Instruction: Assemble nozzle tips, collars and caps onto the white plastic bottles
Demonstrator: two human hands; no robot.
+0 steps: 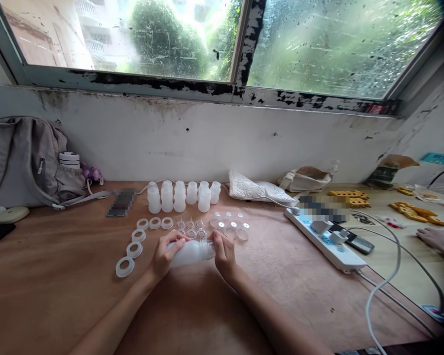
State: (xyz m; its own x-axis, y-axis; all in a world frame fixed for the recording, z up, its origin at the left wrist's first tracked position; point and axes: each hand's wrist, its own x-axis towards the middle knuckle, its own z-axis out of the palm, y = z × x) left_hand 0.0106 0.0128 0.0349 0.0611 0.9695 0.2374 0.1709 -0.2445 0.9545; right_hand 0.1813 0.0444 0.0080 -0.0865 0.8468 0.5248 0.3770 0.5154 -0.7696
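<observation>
Head view: a frosted bottle [188, 253] lies on its side in my grip, held near the middle of the bench [59, 296], neck pointing right. My left hand [167, 254] is wrapped round the base end; my right hand [224, 250] is narrowed, fingers pinched at the neck. I can't tell whether a small clear part sits between those fingertips.

Just beyond, clear stemmed pieces [190, 232] crowd the bottle's far side; domed clear caps [231, 232] lie close past the right hand, so there's little room that way. White rings [132, 266] curve down to the left of the left hand. Farther back, upright bottles [179, 197] stand before the wall, a silvery packet [255, 190] to their right, a phone [120, 204] to their left.

Well off right: a power strip [325, 242] with looping cables, yellow pieces [414, 212], another person's hand [434, 239]. A grey backpack [22, 158] fills the far left.
</observation>
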